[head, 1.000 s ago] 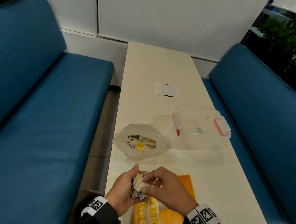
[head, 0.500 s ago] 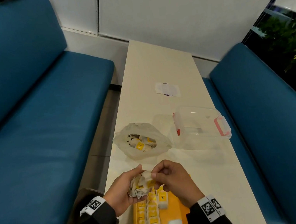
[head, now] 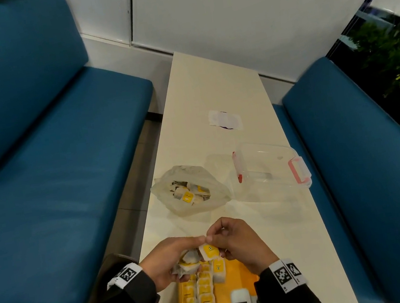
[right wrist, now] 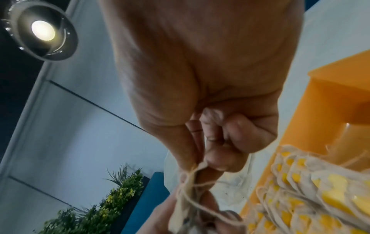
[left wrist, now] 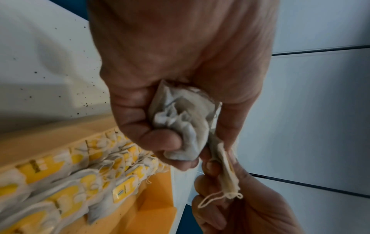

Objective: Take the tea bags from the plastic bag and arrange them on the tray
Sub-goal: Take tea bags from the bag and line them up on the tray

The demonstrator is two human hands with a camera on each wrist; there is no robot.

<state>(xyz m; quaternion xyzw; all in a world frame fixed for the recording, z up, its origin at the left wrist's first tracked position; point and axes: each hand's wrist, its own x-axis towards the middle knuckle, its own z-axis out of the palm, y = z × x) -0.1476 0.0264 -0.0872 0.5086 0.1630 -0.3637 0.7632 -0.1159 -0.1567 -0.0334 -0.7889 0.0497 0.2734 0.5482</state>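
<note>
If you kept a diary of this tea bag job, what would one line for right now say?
left hand: grips bunch of tea bags | right hand: pinches one tea bag over orange tray | plastic bag: more inside

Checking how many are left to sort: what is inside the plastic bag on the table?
The plastic bag lies open, with a small heap of tea bags inside, some showing yellow tags. Those underneath are covered, so no count is possible.
</note>
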